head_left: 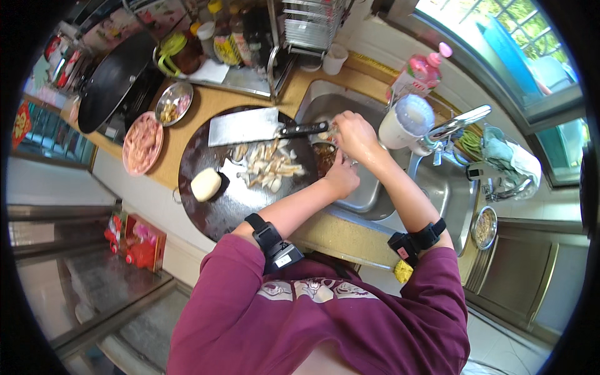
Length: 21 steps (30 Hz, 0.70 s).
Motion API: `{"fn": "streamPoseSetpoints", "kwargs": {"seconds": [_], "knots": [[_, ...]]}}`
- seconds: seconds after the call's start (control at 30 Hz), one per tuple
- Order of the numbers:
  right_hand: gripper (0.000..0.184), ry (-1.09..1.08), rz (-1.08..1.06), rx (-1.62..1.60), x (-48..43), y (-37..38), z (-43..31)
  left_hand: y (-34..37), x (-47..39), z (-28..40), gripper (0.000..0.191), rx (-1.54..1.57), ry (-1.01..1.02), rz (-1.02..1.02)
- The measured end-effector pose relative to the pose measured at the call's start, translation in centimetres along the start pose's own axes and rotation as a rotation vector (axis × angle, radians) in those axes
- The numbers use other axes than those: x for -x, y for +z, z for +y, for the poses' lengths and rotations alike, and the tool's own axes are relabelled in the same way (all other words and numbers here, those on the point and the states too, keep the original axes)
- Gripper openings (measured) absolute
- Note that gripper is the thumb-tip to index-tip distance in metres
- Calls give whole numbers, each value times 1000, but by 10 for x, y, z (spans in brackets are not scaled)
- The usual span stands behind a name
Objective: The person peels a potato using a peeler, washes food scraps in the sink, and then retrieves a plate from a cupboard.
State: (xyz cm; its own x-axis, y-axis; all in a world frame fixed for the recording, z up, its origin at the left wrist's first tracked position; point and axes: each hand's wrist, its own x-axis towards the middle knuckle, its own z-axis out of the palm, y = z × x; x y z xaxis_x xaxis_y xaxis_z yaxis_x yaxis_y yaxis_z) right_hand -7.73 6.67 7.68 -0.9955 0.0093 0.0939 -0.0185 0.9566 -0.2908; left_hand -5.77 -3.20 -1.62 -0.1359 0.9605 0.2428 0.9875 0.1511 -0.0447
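Note:
My right hand (355,136) is bent over the near left side of the steel sink (370,199), fingers drawn together at small pale bits whose kind is unclear. Just below it, my left hand (342,179) reaches in with a finger extended towards a container of brown food (325,157). The hands partly hide that container and whatever is between the fingers. To their left, a cleaver (243,126) lies across a round dark chopping board (225,220), its black handle pointing at my right hand. Sliced pale mushroom-like pieces (272,164) and a peeled pale lump (206,185) are on the board.
A pink plate of raw meat (143,145) and a steel bowl of chopped bits (174,104) sit beyond the board, beside a wok (115,82). A white tub (405,124) stands by the faucet (461,122); a pink pump bottle (417,72) is behind it.

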Motion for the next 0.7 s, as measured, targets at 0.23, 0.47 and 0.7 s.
{"fn": "streamPoseSetpoints", "kwargs": {"seconds": [0.23, 0.47, 0.7], "knots": [[40, -276, 333, -95, -24, 60, -11, -52, 51, -33, 8, 451, -476, 343], [35, -391, 264, 28, -63, 103, -41, -42, 132, -62, 20, 89, -1074, 547], [35, -187, -3, -82, -51, 55, -55, -35, 136, -69, 39, 228, -1162, 478]]}}
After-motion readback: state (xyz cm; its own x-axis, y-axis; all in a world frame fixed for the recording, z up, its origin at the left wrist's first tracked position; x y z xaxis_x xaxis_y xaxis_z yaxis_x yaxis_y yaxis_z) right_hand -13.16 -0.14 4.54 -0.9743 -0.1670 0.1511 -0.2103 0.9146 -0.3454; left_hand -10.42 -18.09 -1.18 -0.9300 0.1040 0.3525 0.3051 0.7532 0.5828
